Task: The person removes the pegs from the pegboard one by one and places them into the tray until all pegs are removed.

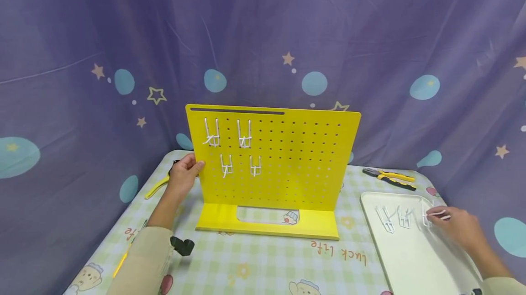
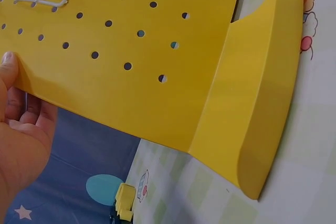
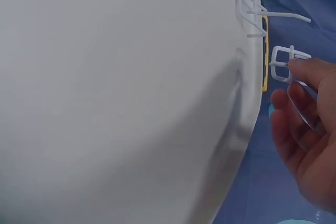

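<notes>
A yellow pegboard (image 1: 304, 158) stands upright on its folded base, with several white wire hooks (image 1: 244, 135) hung on its left half. My left hand (image 1: 183, 177) grips the board's left edge, thumb on the front face and fingers behind it, as the left wrist view also shows. Over the far right part of a white tray (image 1: 415, 258), my right hand (image 1: 460, 229) pinches another white hook (image 3: 281, 65) between thumb and fingers. Two more loose hooks lie in the tray to the left of that hand, one of them the nearer-left hook (image 1: 385, 219).
Pliers with yellow and black handles (image 1: 390, 179) lie behind the tray. A yellow-handled tool (image 1: 158, 187) is partly hidden behind my left hand, and a thin yellow stick-like item (image 1: 120, 264) lies beside my left sleeve. A checked cloth (image 1: 246, 263) covers the table; a purple curtain (image 1: 263, 34) hangs behind.
</notes>
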`<state>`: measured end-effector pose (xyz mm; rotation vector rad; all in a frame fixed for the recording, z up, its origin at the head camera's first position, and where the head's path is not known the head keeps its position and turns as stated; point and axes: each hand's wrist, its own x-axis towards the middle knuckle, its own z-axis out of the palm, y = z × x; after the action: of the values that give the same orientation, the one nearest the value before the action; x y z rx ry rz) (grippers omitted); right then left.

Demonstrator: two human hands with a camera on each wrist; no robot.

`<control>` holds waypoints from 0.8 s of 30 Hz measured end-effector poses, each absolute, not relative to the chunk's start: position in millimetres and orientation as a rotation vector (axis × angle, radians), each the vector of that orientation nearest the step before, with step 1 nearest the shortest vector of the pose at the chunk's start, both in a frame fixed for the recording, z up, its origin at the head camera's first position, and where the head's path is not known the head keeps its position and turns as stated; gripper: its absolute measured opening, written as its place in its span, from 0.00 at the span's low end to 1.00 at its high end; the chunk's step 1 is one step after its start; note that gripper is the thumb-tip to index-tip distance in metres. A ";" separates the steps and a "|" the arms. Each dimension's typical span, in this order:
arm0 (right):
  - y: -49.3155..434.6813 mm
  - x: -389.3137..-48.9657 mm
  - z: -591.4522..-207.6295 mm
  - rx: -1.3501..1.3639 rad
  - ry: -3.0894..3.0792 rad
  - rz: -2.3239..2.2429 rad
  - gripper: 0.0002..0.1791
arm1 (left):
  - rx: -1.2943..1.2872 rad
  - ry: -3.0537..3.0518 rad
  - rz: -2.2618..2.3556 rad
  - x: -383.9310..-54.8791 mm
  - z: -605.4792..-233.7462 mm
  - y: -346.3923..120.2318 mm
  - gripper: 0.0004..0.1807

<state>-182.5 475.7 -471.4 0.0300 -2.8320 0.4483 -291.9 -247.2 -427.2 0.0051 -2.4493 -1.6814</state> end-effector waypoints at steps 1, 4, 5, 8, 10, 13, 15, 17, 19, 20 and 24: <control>475.8 -182.5 -472.8 0.036 -2.833 0.452 0.03 | 0.006 -2.449 -1.683 -291.8 -427.1 -247.2 0.23; 476.3 -182.8 -476.9 0.028 -2.854 0.451 0.03 | 0.004 -2.449 -1.683 -292.2 -427.1 -247.5 0.23; 476.8 -183.2 -478.3 0.029 -2.866 0.451 0.03 | 0.002 -2.450 -1.683 -292.4 -427.2 -247.7 0.24; 477.9 -184.0 -481.7 0.028 -2.900 0.445 0.03 | 0.000 -2.448 -1.690 -293.6 -427.9 -247.6 0.24; 477.8 -184.3 -482.5 0.036 -2.913 0.440 0.04 | 0.008 -2.448 -1.693 -294.3 -428.4 -247.5 0.24; 477.5 -184.5 -482.3 0.038 -2.911 0.434 0.04 | 0.015 -2.451 -1.691 -294.6 -428.9 -247.4 0.24; 476.7 -183.9 -480.8 0.034 -2.903 0.439 0.04 | 0.017 -2.453 -1.685 -294.7 -429.0 -247.4 0.24; 475.3 -183.6 -477.3 0.025 -2.889 0.452 0.06 | 0.013 -2.450 -1.686 -294.6 -429.1 -247.5 0.24; 472.9 -183.0 -472.0 0.013 -2.851 0.468 0.09 | 0.009 -2.445 -1.688 -294.6 -429.4 -247.8 0.24; 471.2 -182.9 -468.0 0.013 -2.831 0.475 0.11 | 0.008 -2.445 -1.688 -294.5 -429.5 -248.0 0.24; 460.5 -183.1 -450.3 0.022 -2.710 0.448 0.17 | 0.011 -2.438 -1.696 -294.2 -430.2 -248.6 0.23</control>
<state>-183.1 460.5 -450.3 0.0223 -2.7103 0.4480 -294.2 -248.6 -430.2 0.0111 -2.4377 -1.6958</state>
